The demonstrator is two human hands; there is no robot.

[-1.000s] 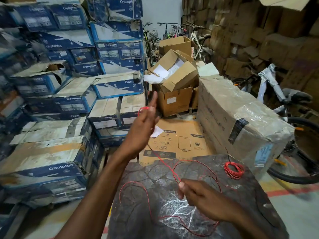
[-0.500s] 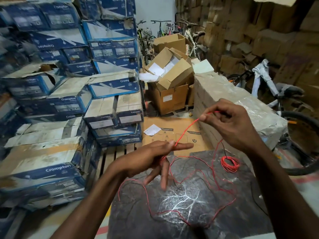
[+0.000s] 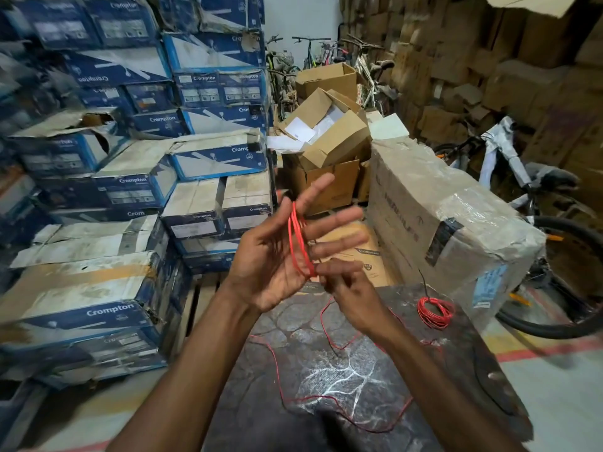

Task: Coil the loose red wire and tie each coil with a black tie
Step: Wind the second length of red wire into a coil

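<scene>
My left hand [image 3: 277, 252] is raised palm up with its fingers spread, and a few loops of the red wire [image 3: 298, 243] run around it between thumb and fingers. My right hand [image 3: 349, 288] pinches the wire at the bottom of those loops. The loose rest of the wire [image 3: 326, 399] trails down and lies in wide curves on the dark stone-patterned table [image 3: 359, 386]. A finished red coil [image 3: 435, 311] with a black tie [image 3: 424, 282] sticking up lies at the table's far right.
Stacked blue and white cartons [image 3: 130, 190] fill the left. Open brown boxes [image 3: 329, 138] stand ahead. A large wrapped carton [image 3: 440, 216] sits to the right of the table. Bicycles [image 3: 538, 203] lean behind it.
My left hand has risen and opened palm up with wire loops around it. My right hand has dropped from up right to the base of the loops.
</scene>
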